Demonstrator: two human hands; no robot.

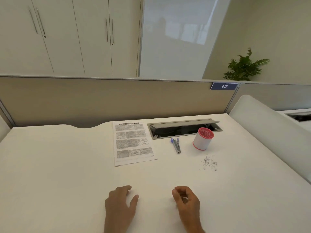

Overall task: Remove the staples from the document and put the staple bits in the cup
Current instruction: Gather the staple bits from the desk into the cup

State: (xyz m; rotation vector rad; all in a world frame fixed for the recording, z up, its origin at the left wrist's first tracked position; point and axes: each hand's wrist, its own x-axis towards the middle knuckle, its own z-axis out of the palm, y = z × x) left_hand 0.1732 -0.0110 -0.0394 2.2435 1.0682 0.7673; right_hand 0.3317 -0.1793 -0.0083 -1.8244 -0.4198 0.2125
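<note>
A printed document (133, 143) lies flat on the white desk (67, 165), toward the back centre. To its right lies a grey and blue stapler (176, 145). Further right stands a white cup (202, 139) with a red rim and red inside, holding staple bits. In front of the cup several loose staple bits (208, 163) are scattered on the desk. My left hand (120, 202) rests on the desk near the front edge, fingers relaxed. My right hand (186, 200) rests beside it with fingers loosely curled; whether it holds anything is unclear.
An open cable tray (184, 128) with a raised lid is set in the desk behind the stapler and cup. A beige partition (117, 100) bounds the desk at the back. A white curved divider (269, 132) rises at the right edge.
</note>
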